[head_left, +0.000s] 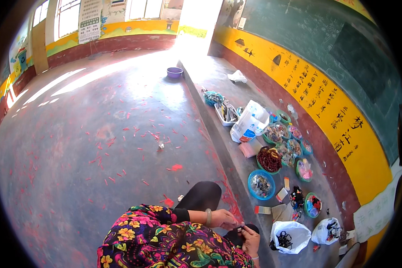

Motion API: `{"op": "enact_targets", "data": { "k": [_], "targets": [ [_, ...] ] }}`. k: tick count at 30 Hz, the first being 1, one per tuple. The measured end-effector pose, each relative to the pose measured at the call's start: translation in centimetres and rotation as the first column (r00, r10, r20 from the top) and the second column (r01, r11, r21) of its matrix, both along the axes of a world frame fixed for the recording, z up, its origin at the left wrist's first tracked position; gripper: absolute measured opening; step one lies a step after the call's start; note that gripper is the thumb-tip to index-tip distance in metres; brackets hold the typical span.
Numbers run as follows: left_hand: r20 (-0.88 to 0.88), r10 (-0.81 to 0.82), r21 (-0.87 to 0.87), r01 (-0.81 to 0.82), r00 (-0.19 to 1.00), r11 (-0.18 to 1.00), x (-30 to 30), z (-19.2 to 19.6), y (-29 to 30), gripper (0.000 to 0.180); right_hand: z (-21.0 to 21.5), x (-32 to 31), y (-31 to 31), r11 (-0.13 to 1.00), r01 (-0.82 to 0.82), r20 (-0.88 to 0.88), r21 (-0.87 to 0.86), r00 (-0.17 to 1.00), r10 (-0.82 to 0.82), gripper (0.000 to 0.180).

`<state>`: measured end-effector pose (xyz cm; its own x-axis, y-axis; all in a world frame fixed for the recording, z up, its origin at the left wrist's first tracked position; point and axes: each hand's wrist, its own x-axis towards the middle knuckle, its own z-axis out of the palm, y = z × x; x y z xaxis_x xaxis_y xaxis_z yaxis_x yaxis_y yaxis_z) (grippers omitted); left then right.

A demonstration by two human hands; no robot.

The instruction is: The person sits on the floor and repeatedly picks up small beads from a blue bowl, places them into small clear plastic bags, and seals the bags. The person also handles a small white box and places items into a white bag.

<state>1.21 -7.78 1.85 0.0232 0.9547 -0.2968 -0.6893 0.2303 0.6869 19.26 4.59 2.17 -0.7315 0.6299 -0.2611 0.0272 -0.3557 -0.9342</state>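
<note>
My left hand (224,219), with a pale bangle at its wrist, reaches in from the left above my lap. My right hand (251,241) meets it there, a light band around the wrist. Both are closed in a pinch, fingertips close together. Between them is a small thing with pale and dark parts, too small to name. Just right of my right hand stands an open white plastic bag (302,245) with black cord-like loops (284,240) inside. Beside it a second white bag (322,238) holds dark items.
On the raised step at right stand a blue basket (251,191) of small packets, a basket of dark red beads (269,159), several other filled baskets, small boxes (263,210) and a large white bag (251,120). A purple basin (174,75) sits farther off. Red scraps litter the floor.
</note>
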Motion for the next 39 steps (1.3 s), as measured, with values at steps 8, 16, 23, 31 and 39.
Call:
{"op": "enact_targets", "data": {
  "k": [8, 16, 23, 31, 39],
  "targets": [
    [-0.587, 0.199, 0.196, -0.101, 0.784, 0.975, -1.6, -3.2, 1.0, 0.022, -0.6, 2.2, 1.4, 0.980, -0.006, 0.039, -0.198, 0.999, 0.014, 0.025],
    [-0.285, 0.213, -0.137, -0.260, 0.934, 0.956, -1.5, 3.7, 2.5, 0.022, 7.3, -0.7, 3.7, 0.991, 0.073, -0.126, -0.111, 0.988, -0.087, 0.021],
    [-0.376, 0.145, -0.152, -0.215, 0.915, 0.965, -0.9, 4.4, 3.2, 0.022, 9.0, -3.7, 1.8, 0.962, 0.025, -0.240, 0.271, 0.970, 0.042, 0.016],
    [-0.463, 0.046, -0.143, -0.126, 0.885, 0.982, -0.9, 2.2, 3.3, 0.034, 7.0, -4.3, 0.4, 0.662, -0.035, 0.005, 0.748, 0.999, 0.047, 0.021],
    [-0.498, 0.052, -0.111, -0.123, 0.866, 0.986, -0.4, 2.2, 3.1, 0.029, 6.9, -3.6, 0.9, 0.081, -0.151, 0.155, 0.985, 0.987, -0.036, 0.016]
  ]
}}
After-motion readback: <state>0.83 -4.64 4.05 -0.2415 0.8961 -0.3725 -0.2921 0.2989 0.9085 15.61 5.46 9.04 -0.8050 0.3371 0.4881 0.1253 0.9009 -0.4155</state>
